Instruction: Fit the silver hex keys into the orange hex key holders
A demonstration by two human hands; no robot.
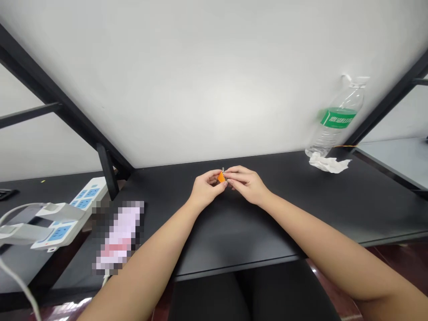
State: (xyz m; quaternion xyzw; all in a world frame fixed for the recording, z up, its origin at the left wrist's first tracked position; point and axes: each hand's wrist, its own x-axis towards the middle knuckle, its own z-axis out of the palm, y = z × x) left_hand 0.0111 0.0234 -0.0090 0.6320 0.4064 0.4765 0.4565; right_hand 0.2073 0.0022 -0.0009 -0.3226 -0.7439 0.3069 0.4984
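A small orange piece (221,177) with a dark, toothed-looking edge is held up between my two hands, over the far part of the black table (234,236). My left hand (205,187) closes on its left side with the thumb and fingers. From the right, the fingertips of my right hand (247,182) pinch its dark edge. A tiny pale tip (223,169) sticks up just above the orange piece. The fingers cover much of it, and its kind is too small to make out.
A clear plastic bottle (337,118) with a green label leans by the wall at the right, a crumpled white tissue (329,163) before it. On the left lie a blurred-out pinkish phone-like object (122,232) with a cable and a white power strip (88,196) with plugs. Black metal bars (67,102) flank the table.
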